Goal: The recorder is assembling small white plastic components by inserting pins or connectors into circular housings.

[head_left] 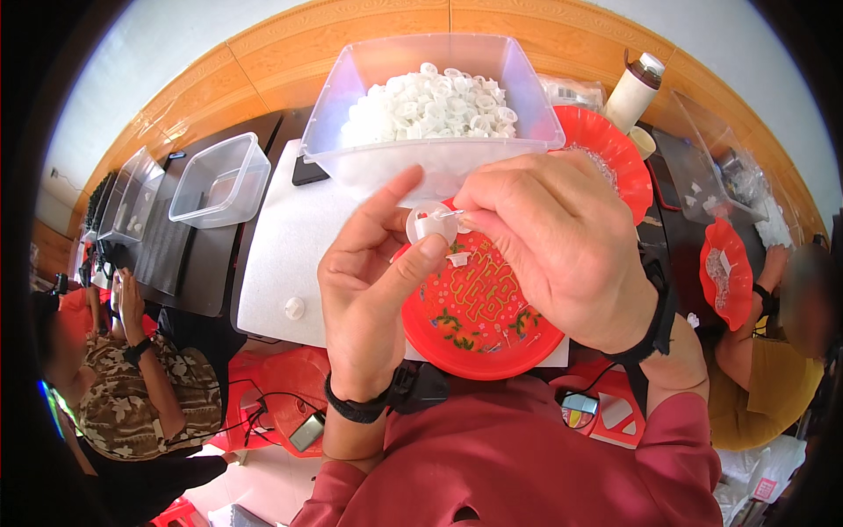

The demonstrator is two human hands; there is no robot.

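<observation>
Between the thumb and fingers of my left hand [373, 272] is a small translucent round plastic cup [423, 230]. My right hand [566, 250] is closed in a pinch on a thin, shiny pin-like piece [450, 213], its tip at the cup's edge. The far fingers of my right hand are hidden. Both hands are above a red round tray [479, 362] with printed yellow and green patterns. A small white plastic piece [457, 260] lies on the tray.
A large clear bin [413, 162] heaped with white plastic rings [430, 105] stands behind my hands. A red scalloped dish [637, 167] and a bottle [634, 88] are at right. One white round piece [294, 308] lies on the white board [281, 255]. People sit on both sides.
</observation>
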